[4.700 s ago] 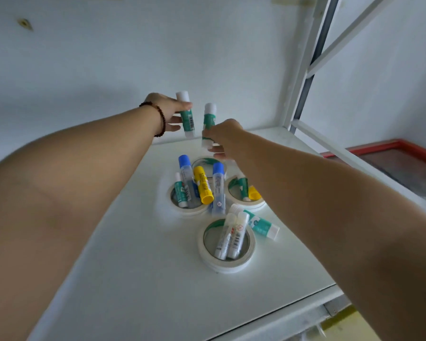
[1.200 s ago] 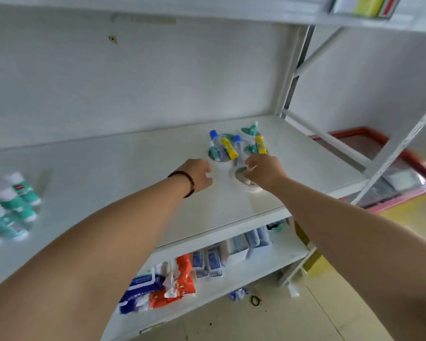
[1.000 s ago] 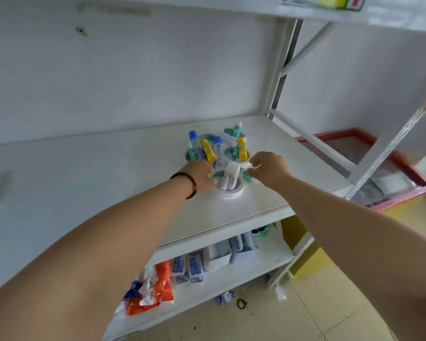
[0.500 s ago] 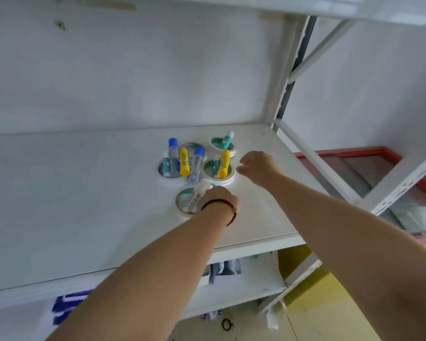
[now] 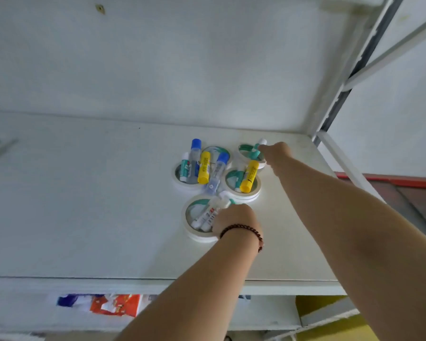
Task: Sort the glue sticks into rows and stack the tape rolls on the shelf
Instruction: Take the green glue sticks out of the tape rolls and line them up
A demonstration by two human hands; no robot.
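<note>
Several white tape rolls with green cores lie flat in a cluster on the white shelf. Glue sticks lie across them: two blue-capped ones, two yellow ones and a small green one. My left hand, with a bead bracelet at the wrist, rests on the nearest tape roll, its fingers curled over two white glue sticks lying in it. My right hand reaches to the far right tape roll and pinches a green glue stick on it.
The shelf's back wall is close behind the cluster. A white metal upright and braces stand at the right end. A lower shelf holds coloured packets. A red-edged surface lies beyond the shelf on the right.
My right hand has moved from beside the middle roll back to the far right roll and the green stick. My left hand stays on the nearest roll. The camera has come closer.
</note>
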